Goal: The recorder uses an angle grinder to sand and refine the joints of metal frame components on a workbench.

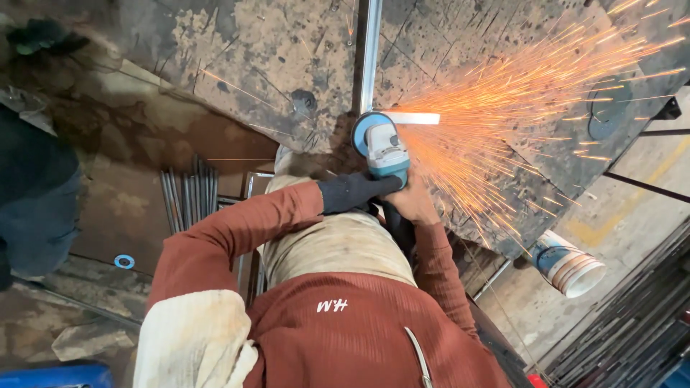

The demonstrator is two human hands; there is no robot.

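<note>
A teal and white angle grinder [383,146] is pressed against a short bright metal bar [411,118] on a stained steel workbench [251,57]. Orange sparks [532,86] spray to the right across the bench. My left hand [353,192], in a dark glove, grips the grinder body from the left. My bare right hand [414,201] holds the rear of the same grinder. A long metal tube [369,50] runs away from the disc toward the top edge.
A bundle of thin steel rods [188,197] lies below the bench on the left. A white and blue bucket [571,266] stands at the right. Dark metal bars [640,323] are stacked at the lower right. Another person's dark clothing [32,187] is at the left edge.
</note>
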